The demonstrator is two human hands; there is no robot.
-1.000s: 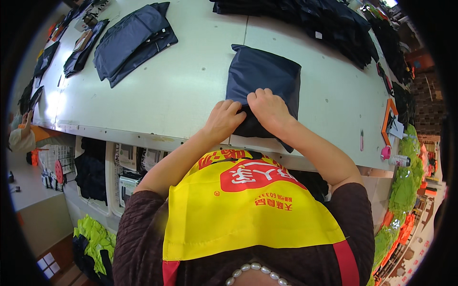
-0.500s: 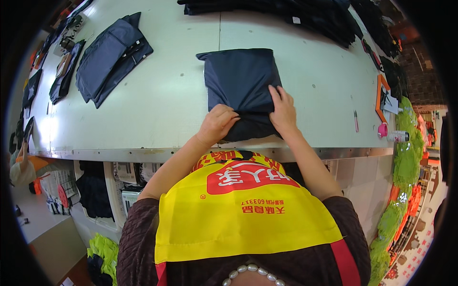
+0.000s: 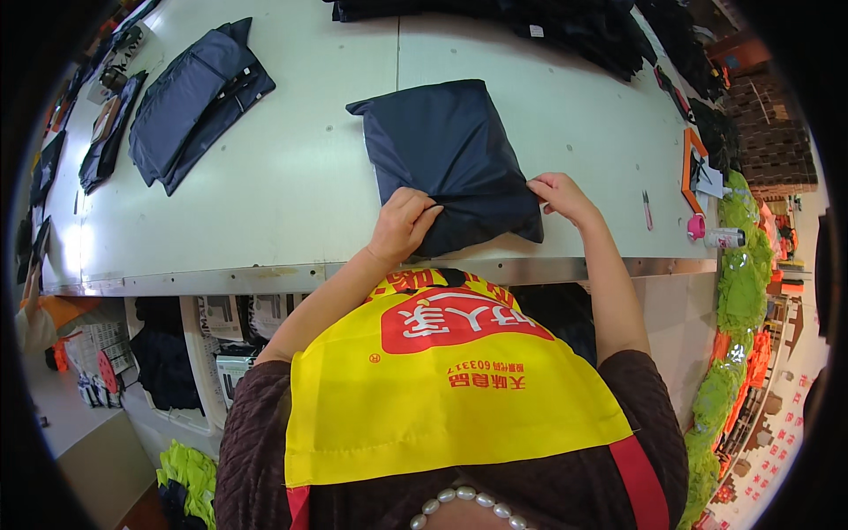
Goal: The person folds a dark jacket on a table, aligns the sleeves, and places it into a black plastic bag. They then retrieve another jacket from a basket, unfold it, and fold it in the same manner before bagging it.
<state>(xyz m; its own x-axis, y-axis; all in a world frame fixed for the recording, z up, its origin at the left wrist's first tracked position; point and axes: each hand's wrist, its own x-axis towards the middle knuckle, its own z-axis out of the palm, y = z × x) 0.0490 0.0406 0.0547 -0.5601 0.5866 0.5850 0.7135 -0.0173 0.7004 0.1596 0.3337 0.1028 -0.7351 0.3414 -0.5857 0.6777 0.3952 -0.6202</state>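
Cloth point(image 3: 433, 132), dark navy and folded roughly square, lies on the near middle of the pale surface point(image 3: 309, 194); the left hand point(image 3: 404, 225) pinches its near left part between thumb and fingers, while the right hand point(image 3: 564, 200) is at its right edge, where I cannot tell whether the fingertips close on it. The step in hand looks like straightening the near part, since creases run outward from the left grip. The next move seems to call for a light, even pull that eases those creases without skewing the far side.
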